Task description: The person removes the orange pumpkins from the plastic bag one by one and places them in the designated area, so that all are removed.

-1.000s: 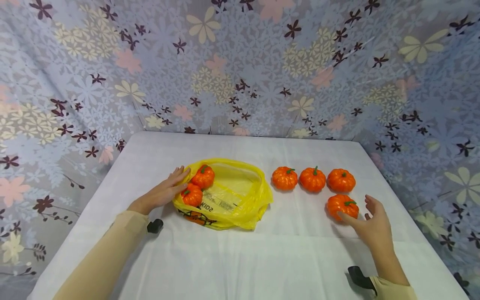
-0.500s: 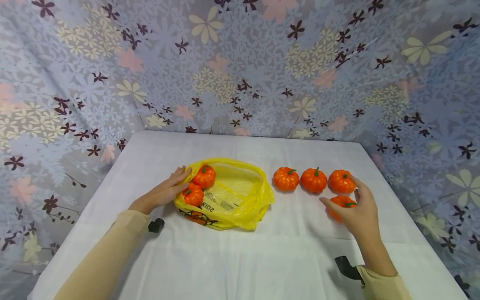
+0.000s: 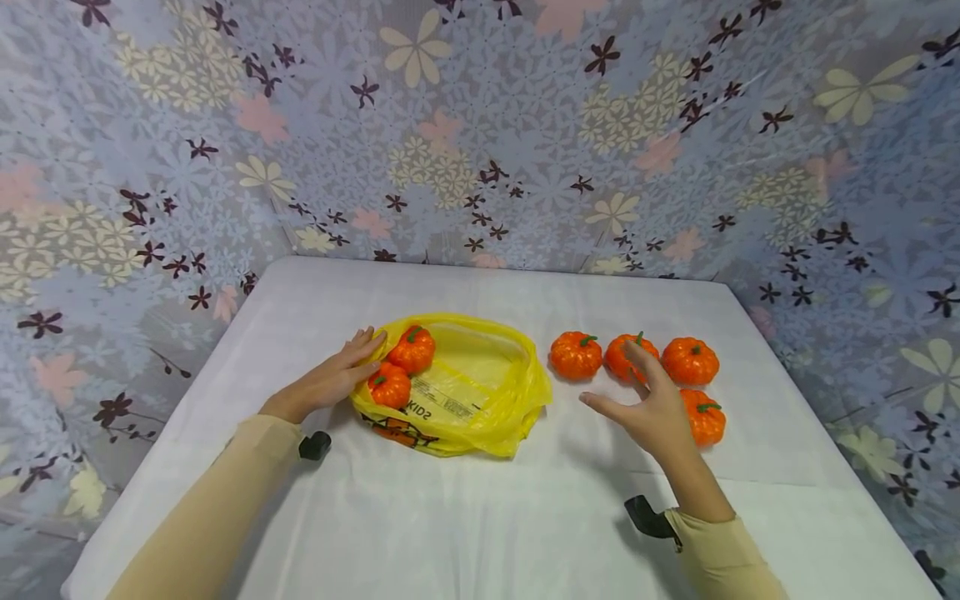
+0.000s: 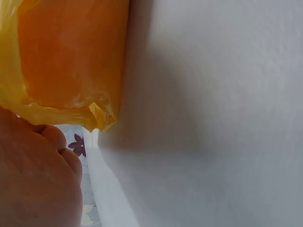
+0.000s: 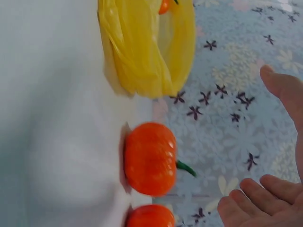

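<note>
A yellow plastic bag lies on the table with its mouth spread. Inside its left side sit two small orange toy pumpkins, one behind the other. My left hand rests at the bag's left edge, its fingers fairly straight and its thumb beside the front pumpkin. My right hand hovers with thumb and fingers spread, holding nothing. Its fingertips overlap the middle pumpkin of a row. Left of that is another pumpkin, which the right wrist view shows with a green stem.
Two more pumpkins stand to the right, one ending the row and one in front of it, partly behind my right hand. A white cloth covers the table. Flowered fabric hangs behind and at the sides.
My right hand has moved left from the front right pumpkin, past the row's end, to the middle one. My left hand has stayed at the bag. The pumpkins remain where they were.
</note>
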Demonstrator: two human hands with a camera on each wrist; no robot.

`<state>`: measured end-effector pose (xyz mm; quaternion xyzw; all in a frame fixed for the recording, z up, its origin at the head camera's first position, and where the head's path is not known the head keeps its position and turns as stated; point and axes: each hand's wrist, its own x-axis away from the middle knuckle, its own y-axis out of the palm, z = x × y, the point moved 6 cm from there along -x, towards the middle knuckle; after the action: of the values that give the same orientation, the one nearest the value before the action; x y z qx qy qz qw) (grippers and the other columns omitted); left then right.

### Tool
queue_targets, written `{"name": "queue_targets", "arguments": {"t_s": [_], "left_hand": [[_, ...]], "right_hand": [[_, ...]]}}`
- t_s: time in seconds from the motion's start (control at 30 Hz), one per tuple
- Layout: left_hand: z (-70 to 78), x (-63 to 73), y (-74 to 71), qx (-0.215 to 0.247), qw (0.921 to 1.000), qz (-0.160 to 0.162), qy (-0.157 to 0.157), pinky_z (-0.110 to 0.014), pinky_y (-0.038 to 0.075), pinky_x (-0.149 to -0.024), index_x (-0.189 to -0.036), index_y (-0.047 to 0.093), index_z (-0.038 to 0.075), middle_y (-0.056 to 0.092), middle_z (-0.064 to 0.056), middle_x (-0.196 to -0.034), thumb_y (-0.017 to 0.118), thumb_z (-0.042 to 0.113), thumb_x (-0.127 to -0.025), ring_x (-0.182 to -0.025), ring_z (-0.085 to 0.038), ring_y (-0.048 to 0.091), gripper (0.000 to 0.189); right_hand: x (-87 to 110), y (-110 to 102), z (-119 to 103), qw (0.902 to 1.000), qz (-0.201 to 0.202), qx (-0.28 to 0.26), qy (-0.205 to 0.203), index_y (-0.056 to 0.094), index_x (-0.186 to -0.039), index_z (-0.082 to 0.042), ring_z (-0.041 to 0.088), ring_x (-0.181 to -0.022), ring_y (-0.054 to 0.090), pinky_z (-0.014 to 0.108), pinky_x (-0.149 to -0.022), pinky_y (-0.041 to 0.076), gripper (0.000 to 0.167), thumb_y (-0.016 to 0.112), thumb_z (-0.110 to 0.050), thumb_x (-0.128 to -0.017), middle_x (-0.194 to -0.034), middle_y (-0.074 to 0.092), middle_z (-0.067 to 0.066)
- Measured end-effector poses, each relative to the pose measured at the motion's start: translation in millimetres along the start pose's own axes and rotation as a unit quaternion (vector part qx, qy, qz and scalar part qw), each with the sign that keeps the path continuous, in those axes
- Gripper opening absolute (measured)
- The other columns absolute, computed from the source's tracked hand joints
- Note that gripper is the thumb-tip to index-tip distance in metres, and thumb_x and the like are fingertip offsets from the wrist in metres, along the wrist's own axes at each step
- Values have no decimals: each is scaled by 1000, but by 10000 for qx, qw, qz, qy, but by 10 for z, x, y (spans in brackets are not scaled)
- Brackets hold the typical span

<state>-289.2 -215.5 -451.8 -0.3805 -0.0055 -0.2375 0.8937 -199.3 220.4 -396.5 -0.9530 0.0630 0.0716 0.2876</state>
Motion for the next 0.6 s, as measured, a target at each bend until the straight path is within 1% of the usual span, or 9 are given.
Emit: {"name": "queue_targets", "arguments": {"t_s": [0.13, 0.23, 0.33, 0.5, 0.6], "left_hand": [[-17, -8, -11, -28, 10000, -17, 33, -59, -4, -119, -162, 17, 16, -1, -14, -168, 37, 39, -107, -152, -33, -8, 63], [-20, -14, -5, -59, 10000, -23, 47, -58, -3, -119, -162, 17, 15, -1, -14, -168, 37, 39, -108, -153, -33, -8, 63], [-17, -4, -9, -54, 10000, -26, 37, -59, -4, -119, -162, 17, 15, -1, -14, -168, 36, 38, -108, -152, -34, -7, 63], [-12, 9, -13, 29, 10000, -34, -45, -61, -4, -118, -163, 17, 17, 0, -12, -168, 36, 40, -107, -153, -34, -6, 63], [-18, 3, -3, 119, 9999, -26, -65, -62, -3, -118, -163, 17, 18, 1, -10, -168, 37, 40, -107, -153, -34, -4, 63]], "right_hand": [[-46, 191, 0, 9993, -346, -143, 14, 30, -157, -2, 34, -145, 34, 49, -113, 34, 106, 90, -35, -76, -159, 34, 15], [-83, 317, -7, 9984, -499, -238, -83, 31, -157, -2, 31, -147, 30, 48, -115, 32, 106, 90, -34, -76, -160, 33, 14], [-118, 447, -63, 9976, -600, -297, -163, 34, -155, -1, 30, -147, 30, 48, -115, 32, 104, 91, -34, -75, -160, 34, 14], [-161, 658, -154, 9955, -831, -404, -205, 36, -154, 0, 34, -143, 37, 47, -114, 34, 103, 92, -35, -74, -157, 38, 15], [-161, 766, -196, 9932, -985, -555, -266, 36, -154, -2, 33, -142, 39, 45, -115, 34, 103, 92, -33, -74, -156, 39, 15]]}}
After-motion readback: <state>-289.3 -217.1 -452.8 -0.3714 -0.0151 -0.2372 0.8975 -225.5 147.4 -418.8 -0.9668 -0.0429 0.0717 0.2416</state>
